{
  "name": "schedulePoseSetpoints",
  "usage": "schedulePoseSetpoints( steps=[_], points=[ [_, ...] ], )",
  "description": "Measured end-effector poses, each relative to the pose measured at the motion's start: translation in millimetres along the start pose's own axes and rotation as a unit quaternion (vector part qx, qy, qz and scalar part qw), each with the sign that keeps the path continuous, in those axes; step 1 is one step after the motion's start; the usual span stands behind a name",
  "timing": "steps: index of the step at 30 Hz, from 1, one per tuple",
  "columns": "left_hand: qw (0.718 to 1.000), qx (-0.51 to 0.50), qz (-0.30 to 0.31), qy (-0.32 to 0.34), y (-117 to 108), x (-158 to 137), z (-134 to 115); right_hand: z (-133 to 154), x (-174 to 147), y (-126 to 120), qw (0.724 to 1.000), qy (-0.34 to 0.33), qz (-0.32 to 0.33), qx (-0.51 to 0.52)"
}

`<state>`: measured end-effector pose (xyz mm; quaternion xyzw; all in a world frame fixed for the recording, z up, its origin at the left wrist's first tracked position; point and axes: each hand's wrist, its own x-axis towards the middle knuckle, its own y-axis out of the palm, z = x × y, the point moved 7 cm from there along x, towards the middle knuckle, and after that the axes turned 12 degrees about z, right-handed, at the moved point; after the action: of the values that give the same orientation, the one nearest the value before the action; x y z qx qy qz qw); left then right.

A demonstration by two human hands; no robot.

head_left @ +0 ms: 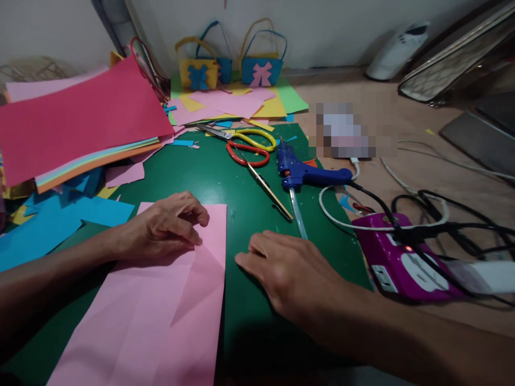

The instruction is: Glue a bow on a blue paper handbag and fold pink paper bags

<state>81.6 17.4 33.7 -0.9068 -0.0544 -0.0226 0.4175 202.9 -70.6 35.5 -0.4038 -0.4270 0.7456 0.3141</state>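
A sheet of pink paper (189,311) with fold creases lies along the front of the green board (201,171). My left hand (171,225) rests on its upper part, fingers loosely bent and thumb apart from them, holding nothing. Just right of the paper, my right hand (285,268) is over the board with its fingers curled together; nothing shows in them. Beyond that hand are a blue hot glue gun (295,169) with a clear glue stick in its back, a pair of tweezers (269,190), and scissors (245,142) with yellow and red handles.
Coloured sheets (80,120) pile up at the left, beside blue paper pieces (52,225). Small paper bags (199,72) stand against the wall. To the right are a purple power strip (402,262), tangled cables (434,214), a blurred-out device (346,131) and a white bottle (396,53).
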Motion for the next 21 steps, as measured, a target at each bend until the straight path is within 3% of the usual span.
schedulePoseSetpoints(
  steps=[3,6,13,21],
  points=[
    [1.000,0.005,0.002,-0.004,-0.2,0.5,-0.2,-13.8,12.5,-6.8,0.980,0.123,0.087,0.127],
    [1.000,0.019,0.006,-0.020,-0.4,1.7,0.2,-15.8,29.8,-17.3,0.966,0.166,0.123,0.154],
    [0.999,0.030,0.010,-0.031,-1.4,3.2,-1.6,-13.3,62.3,-24.3,0.963,0.187,0.150,0.125],
    [0.999,0.034,0.002,-0.032,-1.7,3.0,-0.1,-10.2,71.9,-27.4,0.969,0.171,0.142,0.108]
  ],
)
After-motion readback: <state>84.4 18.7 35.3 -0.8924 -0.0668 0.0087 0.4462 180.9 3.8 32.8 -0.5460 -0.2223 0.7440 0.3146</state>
